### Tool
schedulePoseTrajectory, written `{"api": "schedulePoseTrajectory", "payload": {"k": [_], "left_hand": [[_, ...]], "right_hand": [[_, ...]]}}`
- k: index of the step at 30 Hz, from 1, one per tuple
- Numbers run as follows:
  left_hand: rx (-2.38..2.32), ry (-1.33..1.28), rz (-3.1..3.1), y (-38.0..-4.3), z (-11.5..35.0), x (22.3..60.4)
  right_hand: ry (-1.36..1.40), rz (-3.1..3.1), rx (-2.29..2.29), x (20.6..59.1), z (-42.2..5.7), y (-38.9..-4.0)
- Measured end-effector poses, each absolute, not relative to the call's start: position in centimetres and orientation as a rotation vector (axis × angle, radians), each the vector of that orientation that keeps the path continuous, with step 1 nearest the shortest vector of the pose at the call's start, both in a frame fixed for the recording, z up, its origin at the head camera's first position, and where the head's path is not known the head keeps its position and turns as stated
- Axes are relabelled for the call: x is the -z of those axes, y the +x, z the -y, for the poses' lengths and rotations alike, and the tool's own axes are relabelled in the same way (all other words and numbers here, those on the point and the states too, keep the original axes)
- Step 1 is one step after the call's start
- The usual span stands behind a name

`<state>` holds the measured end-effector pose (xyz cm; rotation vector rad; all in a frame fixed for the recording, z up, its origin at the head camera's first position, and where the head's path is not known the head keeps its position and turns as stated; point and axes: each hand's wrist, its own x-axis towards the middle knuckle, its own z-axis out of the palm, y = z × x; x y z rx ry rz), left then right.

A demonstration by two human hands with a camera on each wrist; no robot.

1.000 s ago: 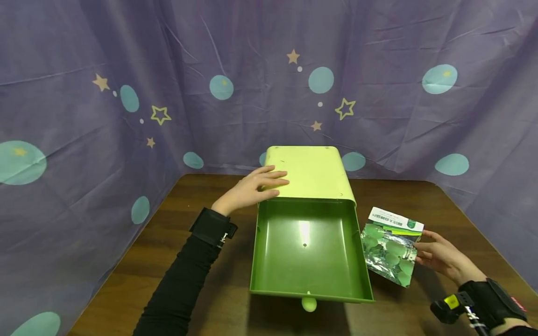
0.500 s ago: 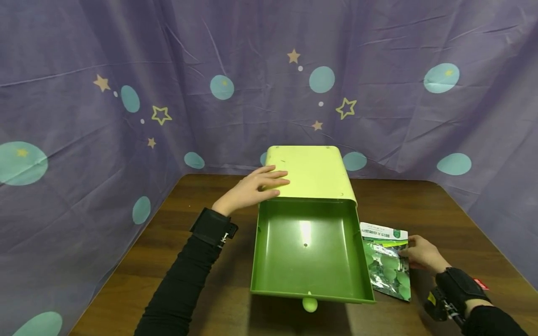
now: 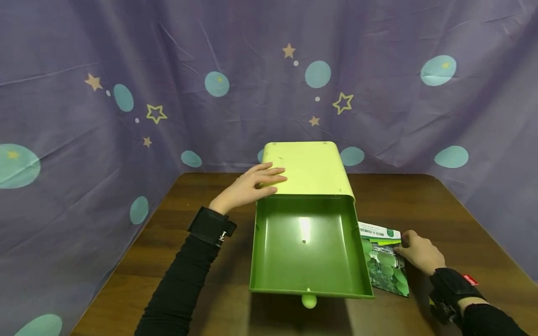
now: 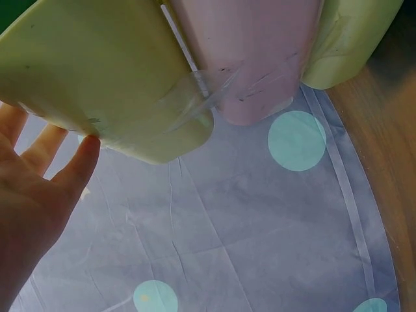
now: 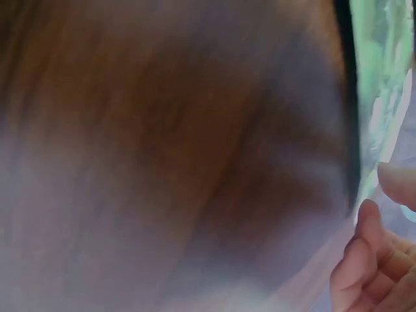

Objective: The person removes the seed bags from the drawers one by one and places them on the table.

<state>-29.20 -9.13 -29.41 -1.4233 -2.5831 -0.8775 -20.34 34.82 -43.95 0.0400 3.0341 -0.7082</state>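
Observation:
A small drawer cabinet with a pale yellow top (image 3: 308, 168) stands in the middle of the table. Its green drawer (image 3: 304, 261) is pulled out towards me, bare inside, with a round knob at the front. My left hand (image 3: 254, 184) rests on the cabinet's top left edge, fingers spread. In the left wrist view, the fingertips and thumb touch the yellow casing (image 4: 110, 71). Beside the drawer's right wall, my right hand (image 3: 422, 252) pinches the right edge of a green and white printed packet (image 3: 384, 261). The drawer wall hides the packet's left edge.
Below the yellow casing, the left wrist view shows a pink tier (image 4: 253, 52) and another yellow-green tier (image 4: 351, 39). The wooden table (image 3: 201, 289) reaches back to a purple patterned curtain (image 3: 235, 126). A small red tag (image 3: 470, 280) shows near the right wrist.
My right hand has moved left with the packet, which has come lower and close against the drawer's right side. The left hand stays in place on the cabinet.

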Motion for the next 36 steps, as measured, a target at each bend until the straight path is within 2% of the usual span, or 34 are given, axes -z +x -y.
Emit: {"api": "schedulePoseTrajectory", "payload": {"k": [7,12,17,21,25,28,31,33,36], "left_hand": [[0.923,-1.426,2.58,-29.2,9.2,29.4],[0.919,-1.425,2.572,-29.2,9.1,29.6],[0.9,-1.424,2.578,-29.2,9.1,29.7],[0.885,-1.419,2.58,-29.3,9.1,29.6],[0.882,-1.425,2.568,-29.3,9.2,29.5],[0.884,-1.43,2.562,-29.4,9.2,29.5],[0.877,-1.431,2.564,-29.5,9.2,29.5],[0.874,-1.43,2.569,-29.4,9.1,29.5],[0.866,-1.427,2.58,-29.3,9.0,29.5]], "right_hand": [[-0.118,-3.276,0.703,40.9,-32.5,-19.5],[-0.473,-3.658,0.597,36.9,-29.9,-17.7],[-1.028,-4.087,0.382,32.2,-26.1,-14.6],[-1.595,-4.216,0.471,29.6,-23.1,-12.3],[-2.254,-4.01,0.604,32.0,-21.8,-11.8],[-2.574,-3.745,0.534,34.1,-20.3,-11.3],[-2.575,-3.546,0.456,34.6,-17.9,-9.7],[-2.454,-3.459,0.407,34.7,-16.3,-8.5],[-2.238,-3.406,0.288,36.9,-15.3,-7.6]]}}
